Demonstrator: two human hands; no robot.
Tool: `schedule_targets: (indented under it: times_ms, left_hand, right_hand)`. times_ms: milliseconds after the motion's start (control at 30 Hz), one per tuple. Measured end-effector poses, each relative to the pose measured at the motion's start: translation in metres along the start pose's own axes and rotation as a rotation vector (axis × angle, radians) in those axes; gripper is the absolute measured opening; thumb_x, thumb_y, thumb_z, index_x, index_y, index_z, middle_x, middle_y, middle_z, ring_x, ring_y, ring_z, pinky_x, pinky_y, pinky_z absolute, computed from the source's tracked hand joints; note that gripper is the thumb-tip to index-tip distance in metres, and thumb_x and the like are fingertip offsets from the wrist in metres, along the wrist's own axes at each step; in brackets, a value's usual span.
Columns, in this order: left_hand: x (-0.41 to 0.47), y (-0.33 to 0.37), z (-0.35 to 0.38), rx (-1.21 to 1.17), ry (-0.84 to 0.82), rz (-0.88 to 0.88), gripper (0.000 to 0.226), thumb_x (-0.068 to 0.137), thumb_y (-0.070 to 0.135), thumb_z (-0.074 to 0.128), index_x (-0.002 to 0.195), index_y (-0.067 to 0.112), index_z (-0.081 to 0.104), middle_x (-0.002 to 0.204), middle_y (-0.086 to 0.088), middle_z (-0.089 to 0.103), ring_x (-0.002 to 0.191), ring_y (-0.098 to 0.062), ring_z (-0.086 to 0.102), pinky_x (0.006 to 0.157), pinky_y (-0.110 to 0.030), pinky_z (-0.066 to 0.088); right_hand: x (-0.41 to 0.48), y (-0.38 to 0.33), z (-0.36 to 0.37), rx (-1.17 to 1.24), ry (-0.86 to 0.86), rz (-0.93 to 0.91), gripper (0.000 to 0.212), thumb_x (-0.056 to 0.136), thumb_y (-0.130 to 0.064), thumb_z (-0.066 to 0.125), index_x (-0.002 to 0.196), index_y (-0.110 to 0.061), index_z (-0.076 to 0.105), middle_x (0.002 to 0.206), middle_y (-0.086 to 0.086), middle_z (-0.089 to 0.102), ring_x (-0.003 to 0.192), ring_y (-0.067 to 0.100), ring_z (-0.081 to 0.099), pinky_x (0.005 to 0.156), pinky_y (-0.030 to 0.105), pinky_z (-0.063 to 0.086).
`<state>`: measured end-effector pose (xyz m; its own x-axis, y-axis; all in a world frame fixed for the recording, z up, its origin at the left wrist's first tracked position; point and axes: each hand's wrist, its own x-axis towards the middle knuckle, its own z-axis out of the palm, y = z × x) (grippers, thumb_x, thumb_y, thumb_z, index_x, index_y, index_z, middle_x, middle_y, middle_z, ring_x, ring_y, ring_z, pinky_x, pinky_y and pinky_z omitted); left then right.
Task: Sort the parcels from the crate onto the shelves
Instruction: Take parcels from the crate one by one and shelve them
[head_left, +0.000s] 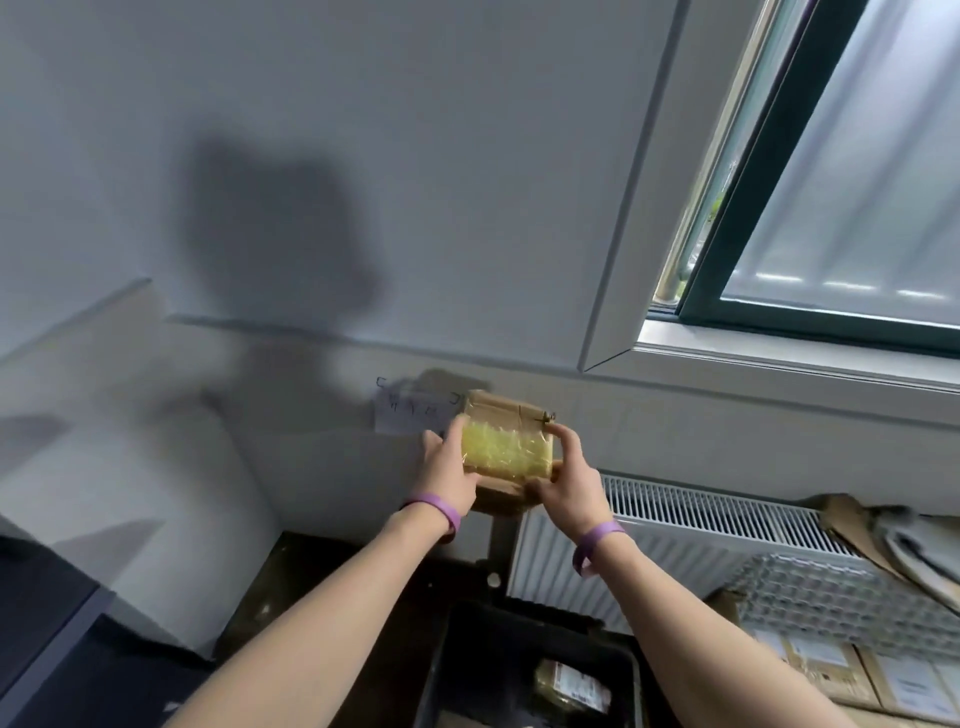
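The left hand (449, 467) and right hand (569, 480) clasped the parcel (501, 447) by its sides, fingers curled, likely to steady it for shelving.

Location type: parcel storage or mail room in an office-style building; indicators: black crate (467, 649) holding a wrapped parcel (571, 686); labelled cardboard boxes (831, 670) at lower right, bubble wrap (810, 592) just above them; handwritten paper note (405, 413) on the white wall (363, 130); panel radiator (675, 530) under a dark-framed window (857, 182).
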<state>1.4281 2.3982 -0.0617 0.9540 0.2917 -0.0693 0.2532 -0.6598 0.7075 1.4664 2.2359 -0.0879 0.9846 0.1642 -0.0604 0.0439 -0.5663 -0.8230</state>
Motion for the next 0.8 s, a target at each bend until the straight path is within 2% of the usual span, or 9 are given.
schedule_targets:
  times_ms: [133,267,400,500,533,633,667,733,800]
  left_hand:
    - [-0.001,-0.002,0.01,-0.008,0.012,-0.019,0.095,0.081,0.009,0.072,0.152,0.025,0.012,0.131,-0.012,0.031,0.12,-0.029,0.046,0.104,-0.03,0.034]
    - [0.004,-0.001,0.016,0.044,-0.002,0.001,0.096,0.082,0.01,0.072,0.153,0.02,0.008,0.133,-0.009,0.029,0.123,-0.026,0.045,0.106,-0.03,0.033]
    - [0.003,-0.002,0.019,0.083,0.025,0.096,0.079,0.081,0.001,0.068,0.148,0.015,0.027,0.123,-0.005,0.033,0.113,-0.023,0.051,0.102,-0.027,0.037]
    - [-0.001,-0.003,0.022,0.029,0.051,0.175,0.069,0.078,-0.008,0.064,0.138,0.017,0.04,0.116,-0.001,0.031,0.11,-0.022,0.05,0.102,-0.026,0.038]
    - [-0.003,-0.003,0.023,0.036,0.057,0.2,0.066,0.078,-0.01,0.062,0.135,0.016,0.042,0.115,0.0,0.029,0.109,-0.02,0.049,0.102,-0.022,0.036]
    - [-0.006,-0.005,0.025,0.076,0.059,0.231,0.06,0.078,-0.013,0.056,0.13,0.015,0.044,0.12,-0.003,0.028,0.113,-0.019,0.044,0.097,-0.014,0.029]
    - [-0.007,-0.006,0.025,0.081,0.058,0.236,0.059,0.078,-0.014,0.055,0.129,0.015,0.044,0.122,-0.004,0.029,0.114,-0.019,0.044,0.097,-0.013,0.028]
    - [-0.008,-0.009,0.024,0.088,0.05,0.245,0.059,0.078,-0.016,0.051,0.128,0.016,0.046,0.126,-0.004,0.031,0.116,-0.019,0.043,0.096,-0.012,0.027]
    - [-0.01,-0.009,0.024,0.077,0.04,0.249,0.055,0.08,-0.015,0.05,0.126,0.016,0.047,0.13,-0.004,0.034,0.118,-0.02,0.045,0.096,-0.015,0.03]
  right_hand:
    - [0.005,0.009,-0.002,0.007,-0.075,0.02,0.117,0.072,0.0,0.073,0.153,-0.031,-0.005,0.127,0.007,0.045,0.118,0.023,0.049,0.102,0.027,0.037]
    - [0.01,0.018,-0.006,0.047,-0.095,0.034,0.127,0.065,0.0,0.08,0.154,-0.024,-0.008,0.133,0.01,0.037,0.125,0.024,0.042,0.103,0.025,0.033]
    - [0.012,0.024,-0.013,0.181,-0.039,-0.015,0.103,0.062,0.001,0.084,0.14,-0.021,0.02,0.125,0.002,0.042,0.115,0.023,0.052,0.096,0.031,0.047]
    - [0.012,0.026,-0.011,0.274,0.002,0.021,0.079,0.07,-0.017,0.085,0.122,-0.027,0.027,0.123,0.009,0.047,0.109,0.022,0.055,0.091,0.043,0.054]
    - [0.011,0.024,-0.01,0.303,-0.001,0.039,0.071,0.074,-0.024,0.083,0.119,-0.027,0.028,0.123,0.011,0.048,0.107,0.022,0.057,0.086,0.043,0.056]
    - [0.011,0.015,-0.011,0.415,-0.006,0.136,0.049,0.088,-0.037,0.067,0.119,-0.02,0.032,0.117,0.008,0.052,0.092,0.013,0.06,0.062,0.02,0.054]
    - [0.012,0.014,-0.012,0.467,-0.002,0.185,0.044,0.091,-0.042,0.061,0.118,-0.018,0.035,0.113,0.005,0.053,0.087,0.011,0.059,0.058,0.021,0.053]
    - [0.015,0.014,-0.012,0.568,0.002,0.265,0.043,0.092,-0.052,0.054,0.109,-0.015,0.041,0.101,0.003,0.053,0.082,0.014,0.057,0.061,0.034,0.058]
    - [0.019,0.018,-0.01,0.545,0.042,0.275,0.042,0.088,-0.054,0.058,0.099,-0.015,0.044,0.096,0.006,0.055,0.081,0.016,0.055,0.069,0.037,0.054]
